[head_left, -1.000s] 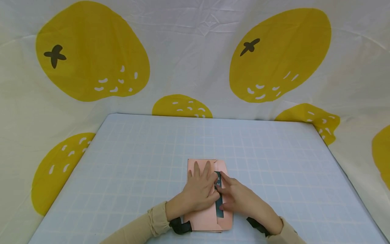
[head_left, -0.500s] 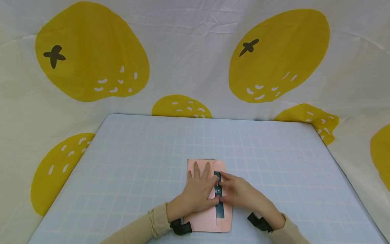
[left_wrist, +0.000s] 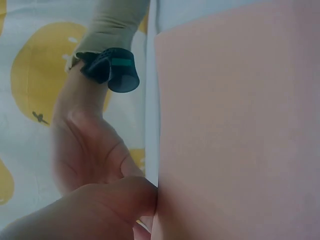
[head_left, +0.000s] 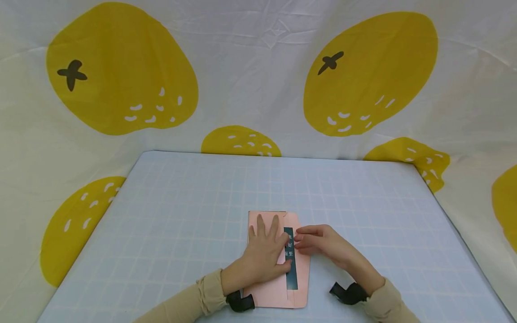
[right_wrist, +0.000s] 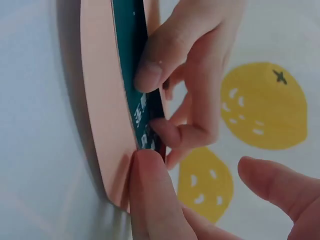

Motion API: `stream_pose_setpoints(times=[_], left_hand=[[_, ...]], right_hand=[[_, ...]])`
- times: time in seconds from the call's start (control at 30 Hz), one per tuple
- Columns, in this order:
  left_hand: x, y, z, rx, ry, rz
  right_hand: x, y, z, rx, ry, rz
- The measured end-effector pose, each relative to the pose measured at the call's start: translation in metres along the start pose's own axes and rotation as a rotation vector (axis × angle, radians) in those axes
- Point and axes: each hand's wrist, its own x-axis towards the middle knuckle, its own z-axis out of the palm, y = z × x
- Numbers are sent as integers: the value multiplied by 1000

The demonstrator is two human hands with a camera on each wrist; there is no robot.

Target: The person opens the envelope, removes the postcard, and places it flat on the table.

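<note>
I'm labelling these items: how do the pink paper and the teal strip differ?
The pink paper is wide; the teal strip is narrow. The pink paper looks plain where visible; the teal strip carries white characters. The left hand touches both.

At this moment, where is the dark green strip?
In the head view, the dark green strip shows along the right part of the pink folder, partly covered by the left hand.

Beige sleeves (head_left: 182,298) and black wristbands (head_left: 352,294) are worn.
</note>
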Motion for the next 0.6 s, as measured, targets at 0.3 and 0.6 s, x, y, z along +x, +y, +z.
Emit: stream_pose_setpoints(times=[0.3, 0.6], left_hand=[[0, 1, 0, 14, -2, 12], [-1, 1, -1, 20, -14, 14]], right_hand=[[4, 6, -6, 196, -43, 37], [8, 10, 1, 34, -7, 8]])
